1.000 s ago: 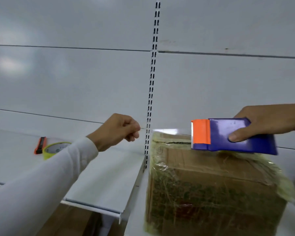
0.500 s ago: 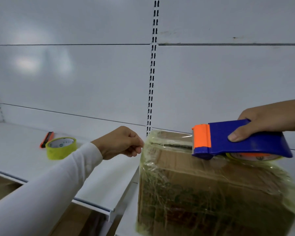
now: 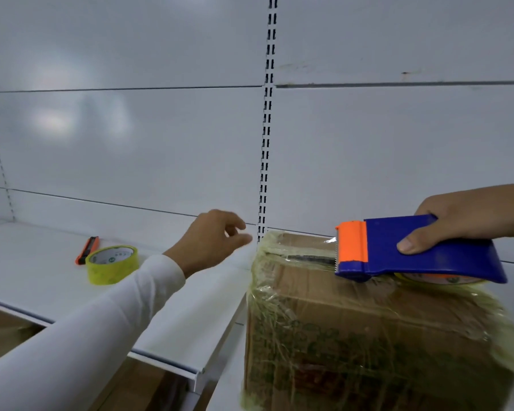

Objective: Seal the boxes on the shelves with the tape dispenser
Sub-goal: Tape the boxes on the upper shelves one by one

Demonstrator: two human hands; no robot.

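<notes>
Surface: white painted metal shelf (image 3: pixel 42 280), smooth and slightly glossy, with a folded front lip. Behind it stands a back wall of flat white panels (image 3: pixel 131 149) split by thin horizontal seams. A slotted white upright (image 3: pixel 266 137), with paired dark slots, runs top to bottom between two shelf bays. Soft light patches reflect off the left panels. Brown, wood-toned surface shows below the shelf edge at lower left.

Task item: brown corrugated cardboard box (image 3: pixel 353 336), rectangular, on the right bay, its left edge just beside the upright. Its top and sides are wrapped in yellowish clear tape, wrinkled and shiny; faded green print shows through on the front face.

Blue plastic tape dispenser with an orange blade guard (image 3: pixel 416 250), wedge-shaped and smooth, rests on the box top near the back. A serrated metal edge shows at the orange end; a strip of clear tape runs from there along the box top. The roll underneath is partly visible.

Right hand (image 3: pixel 469 221): grips the dispenser body, thumb on its near face, fingers over the top.

Left hand (image 3: pixel 211 241): white sleeve, fingers loosely spread and holding nothing, in the air just left of the box's top left corner.

Well left on the shelf: a roll of yellowish clear tape (image 3: pixel 112 264) lying flat, and an orange and black utility knife (image 3: pixel 86 250) just behind it.
</notes>
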